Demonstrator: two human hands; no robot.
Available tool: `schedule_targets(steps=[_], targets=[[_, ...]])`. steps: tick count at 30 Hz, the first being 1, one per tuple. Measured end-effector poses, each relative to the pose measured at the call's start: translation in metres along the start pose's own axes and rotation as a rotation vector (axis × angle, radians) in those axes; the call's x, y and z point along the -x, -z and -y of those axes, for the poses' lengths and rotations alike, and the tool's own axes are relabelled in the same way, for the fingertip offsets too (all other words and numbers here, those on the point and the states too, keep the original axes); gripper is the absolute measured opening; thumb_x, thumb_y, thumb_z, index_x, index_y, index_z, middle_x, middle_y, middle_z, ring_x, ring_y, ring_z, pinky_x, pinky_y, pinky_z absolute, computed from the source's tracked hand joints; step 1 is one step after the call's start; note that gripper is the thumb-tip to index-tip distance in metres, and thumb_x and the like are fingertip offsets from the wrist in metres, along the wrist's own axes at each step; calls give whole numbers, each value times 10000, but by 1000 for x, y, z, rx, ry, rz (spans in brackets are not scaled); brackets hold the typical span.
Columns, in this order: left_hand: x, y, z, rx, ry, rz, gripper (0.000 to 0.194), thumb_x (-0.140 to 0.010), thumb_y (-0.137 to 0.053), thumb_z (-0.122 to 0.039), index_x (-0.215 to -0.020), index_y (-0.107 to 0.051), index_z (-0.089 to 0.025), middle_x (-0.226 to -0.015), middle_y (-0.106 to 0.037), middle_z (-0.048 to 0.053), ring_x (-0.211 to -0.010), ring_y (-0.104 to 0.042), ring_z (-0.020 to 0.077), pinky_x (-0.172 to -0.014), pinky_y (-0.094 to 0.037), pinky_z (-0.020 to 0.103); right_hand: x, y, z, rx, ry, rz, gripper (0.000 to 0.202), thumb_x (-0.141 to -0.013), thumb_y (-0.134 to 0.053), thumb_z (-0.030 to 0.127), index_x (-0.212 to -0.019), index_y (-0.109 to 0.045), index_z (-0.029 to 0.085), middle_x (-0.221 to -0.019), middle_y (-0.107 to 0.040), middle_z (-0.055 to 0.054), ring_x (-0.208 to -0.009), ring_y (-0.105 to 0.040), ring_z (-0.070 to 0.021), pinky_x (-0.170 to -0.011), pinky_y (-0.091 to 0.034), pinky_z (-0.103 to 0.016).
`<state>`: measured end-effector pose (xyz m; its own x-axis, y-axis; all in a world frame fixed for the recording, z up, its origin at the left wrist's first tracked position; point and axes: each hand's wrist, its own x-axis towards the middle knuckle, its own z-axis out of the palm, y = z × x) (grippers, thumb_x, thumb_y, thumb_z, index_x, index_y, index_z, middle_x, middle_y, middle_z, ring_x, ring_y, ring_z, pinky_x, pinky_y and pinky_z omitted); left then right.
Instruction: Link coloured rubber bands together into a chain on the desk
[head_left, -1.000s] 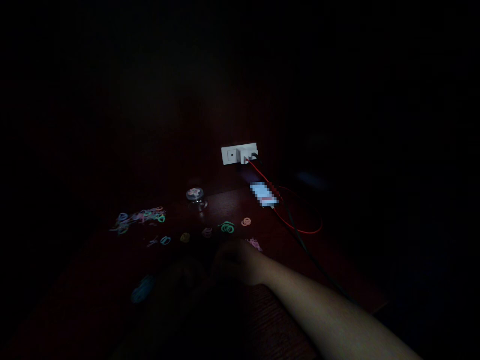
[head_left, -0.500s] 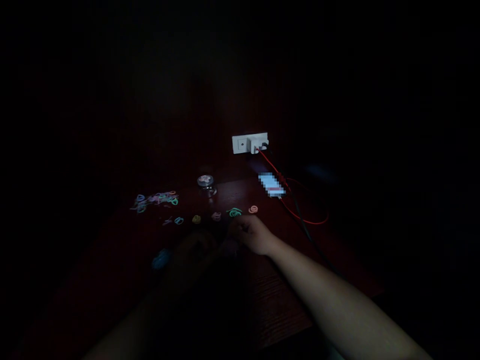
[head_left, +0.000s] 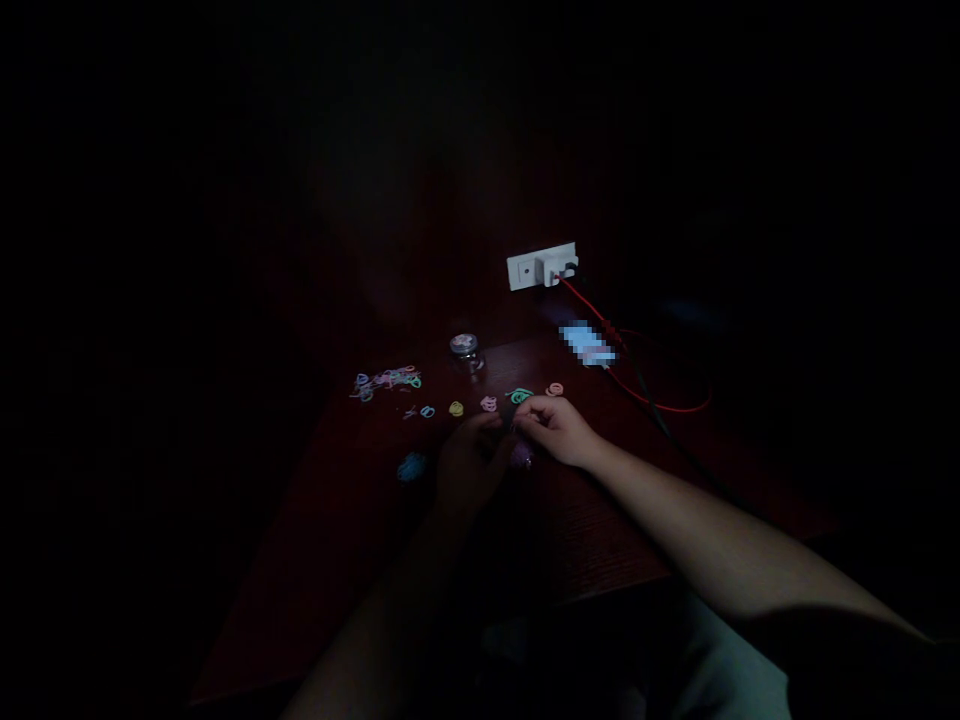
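1. Lying just below the fingertips on the dark tabletop (head_left: 600, 525), the purple pile (head_left: 521, 457) of small pieces sits between both hands; a blue pile (head_left: 411, 467) lies left of it.
2. The left hand (head_left: 469, 465) is shaded, its fingers reaching towards the other hand; I cannot tell whether they pinch anything.
3. The right hand (head_left: 559, 432) has its fingers curled, the tips near thumb and forefinger drawn close; any piece between them is too small to make out.
4. Beyond are green loops (head_left: 520, 397), pink loops (head_left: 489, 404) and yellow loops (head_left: 456, 409). They look feather-light, soft and probably stretchy, easily tangled; a fingertip pinch on one rim should suit.
5. Farther back: a mixed heap (head_left: 386, 380), a lidded jar (head_left: 465, 352), likely smooth and best held round its body, and a lit phone (head_left: 587, 343).
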<state>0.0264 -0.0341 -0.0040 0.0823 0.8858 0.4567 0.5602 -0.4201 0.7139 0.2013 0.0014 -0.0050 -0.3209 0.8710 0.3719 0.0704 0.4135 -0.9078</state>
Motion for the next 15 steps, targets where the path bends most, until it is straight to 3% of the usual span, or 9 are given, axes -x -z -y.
schedule_targets(steps=[4, 8, 15], targets=[[-9, 0, -6, -78, -68, 63, 228, -817, -636, -384, -977, -681, -227, -900, -727, 14, -703, -658, 138, -708, -535, 283, 5, -2, 1, 40, 36, -5, 273, -848, -579, 411, -761, -590, 152, -589, -455, 31, -520, -383, -93, -482, -281, -221], [-13, 0, -1, -72, -122, 36, 139, -834, -609, -309, -873, -701, -213, -772, -723, 2, -678, -661, 126, -685, -529, 250, 4, 2, 0, 85, 36, 2, 277, -867, -559, 397, -756, -579, 144, -583, -444, 32, -524, -374, -92, -487, -285, -222], [-17, 4, 13, -73, -144, 139, 123, -838, -594, -285, -844, -694, -214, -800, -725, -3, -697, -663, 124, -683, -521, 244, 4, 13, 1, 255, 72, 81, 244, -882, -546, 352, -778, -601, 138, -624, -468, 18, -571, -409, -100, -531, -335, -228]])
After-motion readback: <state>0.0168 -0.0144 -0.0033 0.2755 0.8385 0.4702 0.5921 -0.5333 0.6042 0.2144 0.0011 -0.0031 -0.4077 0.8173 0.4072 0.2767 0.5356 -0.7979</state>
